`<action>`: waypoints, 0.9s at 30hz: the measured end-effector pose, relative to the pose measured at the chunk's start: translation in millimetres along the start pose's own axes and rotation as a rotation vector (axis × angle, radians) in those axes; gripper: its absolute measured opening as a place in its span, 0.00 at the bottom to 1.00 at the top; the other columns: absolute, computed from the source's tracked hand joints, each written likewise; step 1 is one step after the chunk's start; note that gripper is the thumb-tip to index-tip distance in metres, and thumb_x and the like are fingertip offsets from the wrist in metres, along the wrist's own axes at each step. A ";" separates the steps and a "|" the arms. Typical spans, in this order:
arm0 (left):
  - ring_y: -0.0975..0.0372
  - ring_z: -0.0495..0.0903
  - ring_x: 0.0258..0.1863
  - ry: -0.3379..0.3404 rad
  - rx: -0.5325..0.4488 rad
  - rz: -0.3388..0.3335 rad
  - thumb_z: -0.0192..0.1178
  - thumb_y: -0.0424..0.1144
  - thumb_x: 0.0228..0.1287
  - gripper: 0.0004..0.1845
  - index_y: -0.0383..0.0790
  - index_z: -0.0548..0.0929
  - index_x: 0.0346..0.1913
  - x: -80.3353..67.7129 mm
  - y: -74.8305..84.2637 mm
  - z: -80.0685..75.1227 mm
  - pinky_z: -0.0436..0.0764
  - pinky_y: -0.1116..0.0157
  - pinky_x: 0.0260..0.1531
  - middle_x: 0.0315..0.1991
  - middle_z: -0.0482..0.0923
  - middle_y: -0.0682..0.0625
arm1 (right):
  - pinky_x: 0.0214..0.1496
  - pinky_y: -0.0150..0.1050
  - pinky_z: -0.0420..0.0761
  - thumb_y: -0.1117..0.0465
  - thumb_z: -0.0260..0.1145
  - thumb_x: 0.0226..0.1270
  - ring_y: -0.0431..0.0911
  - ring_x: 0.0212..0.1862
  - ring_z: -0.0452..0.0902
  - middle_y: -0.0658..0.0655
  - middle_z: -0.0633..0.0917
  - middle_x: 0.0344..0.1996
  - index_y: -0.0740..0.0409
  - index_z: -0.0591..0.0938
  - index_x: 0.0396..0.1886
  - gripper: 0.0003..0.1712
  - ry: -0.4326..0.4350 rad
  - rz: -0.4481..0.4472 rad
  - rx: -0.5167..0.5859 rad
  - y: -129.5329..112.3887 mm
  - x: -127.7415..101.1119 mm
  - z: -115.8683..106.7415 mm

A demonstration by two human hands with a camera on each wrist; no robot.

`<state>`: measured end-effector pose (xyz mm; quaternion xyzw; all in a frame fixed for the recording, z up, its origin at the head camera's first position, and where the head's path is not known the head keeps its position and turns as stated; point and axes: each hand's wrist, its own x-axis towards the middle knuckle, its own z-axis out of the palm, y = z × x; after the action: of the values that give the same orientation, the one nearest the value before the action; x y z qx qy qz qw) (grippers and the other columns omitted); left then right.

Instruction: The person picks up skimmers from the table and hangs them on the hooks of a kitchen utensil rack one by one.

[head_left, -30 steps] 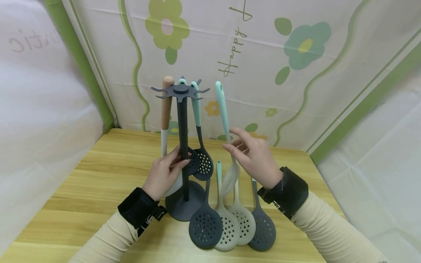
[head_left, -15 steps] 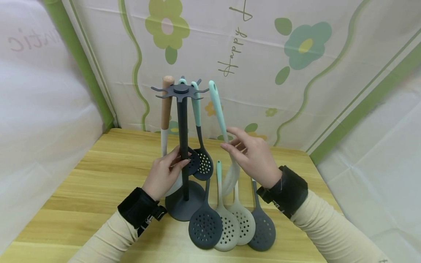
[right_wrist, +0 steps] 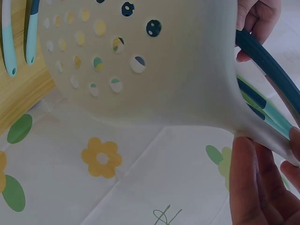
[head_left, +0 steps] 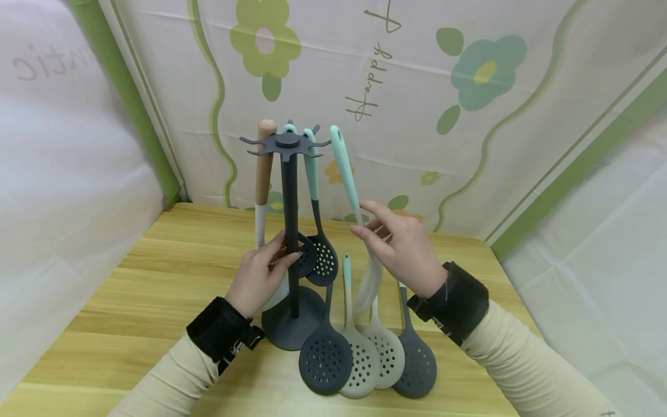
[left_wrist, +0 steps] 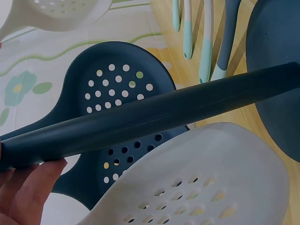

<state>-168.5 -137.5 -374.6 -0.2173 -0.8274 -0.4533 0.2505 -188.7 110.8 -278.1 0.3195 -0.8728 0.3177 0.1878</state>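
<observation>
My left hand (head_left: 259, 277) grips the dark pole (head_left: 289, 197) of an upright utensil rack with a ring of hooks (head_left: 287, 142) on top. My right hand (head_left: 403, 246) pinches the neck of a cream skimmer (right_wrist: 197, 70) with a mint handle (head_left: 346, 174). It hangs head down, and its handle end, with a hole, is right at the tip of the rack's right-hand hook. On the rack hang a wooden-handled utensil (head_left: 264, 179) with a white slotted head (left_wrist: 234, 164) and two dark skimmers (head_left: 326, 260) with mint handles, partly hidden by the pole.
In front of the rack's round base (head_left: 281, 330), several skimmers lie on the wooden table (head_left: 156, 278): a dark one (head_left: 325, 362), cream ones (head_left: 359, 376) and another dark one (head_left: 422, 370) at the right. A flower-printed curtain (head_left: 323, 69) stands behind.
My right hand has brought the cream skimmer slightly left, so its handle end now meets the hook tip; its head has swung a little to the right. My left hand stays on the pole.
</observation>
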 end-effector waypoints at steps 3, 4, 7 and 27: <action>0.47 0.87 0.46 -0.001 0.000 -0.001 0.61 0.29 0.67 0.19 0.29 0.77 0.60 0.0 0.4 -0.3 0.89 0.58 0.38 0.47 0.86 0.37 | 0.28 0.38 0.84 0.61 0.68 0.68 0.46 0.28 0.85 0.57 0.89 0.31 0.57 0.78 0.62 0.23 -0.005 0.002 0.000 -0.1 -0.2 -0.1; 0.47 0.87 0.46 -0.002 -0.001 -0.002 0.61 0.29 0.67 0.19 0.29 0.77 0.60 0.0 0.4 -0.4 0.89 0.58 0.38 0.47 0.86 0.37 | 0.28 0.38 0.84 0.61 0.68 0.68 0.45 0.28 0.85 0.56 0.89 0.31 0.57 0.78 0.62 0.23 -0.007 0.003 -0.001 -0.1 -0.3 -0.1; 0.47 0.87 0.46 -0.003 -0.002 -0.004 0.61 0.29 0.67 0.19 0.29 0.77 0.60 0.0 0.3 -0.7 0.89 0.58 0.38 0.46 0.86 0.38 | 0.28 0.37 0.84 0.61 0.67 0.69 0.44 0.28 0.84 0.56 0.89 0.31 0.56 0.79 0.61 0.22 -0.015 0.008 -0.003 -0.2 -0.6 0.1; 0.47 0.87 0.46 -0.006 -0.009 0.004 0.61 0.28 0.68 0.20 0.29 0.76 0.61 0.2 0.2 -0.5 0.89 0.58 0.40 0.47 0.86 0.36 | 0.27 0.37 0.83 0.61 0.67 0.69 0.43 0.28 0.84 0.55 0.89 0.31 0.57 0.79 0.61 0.21 -0.033 0.018 -0.016 -3.2 -0.7 2.0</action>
<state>-168.4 -137.8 -374.1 -0.2214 -0.8256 -0.4560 0.2479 -186.3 107.9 -278.5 0.3151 -0.8811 0.3073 0.1730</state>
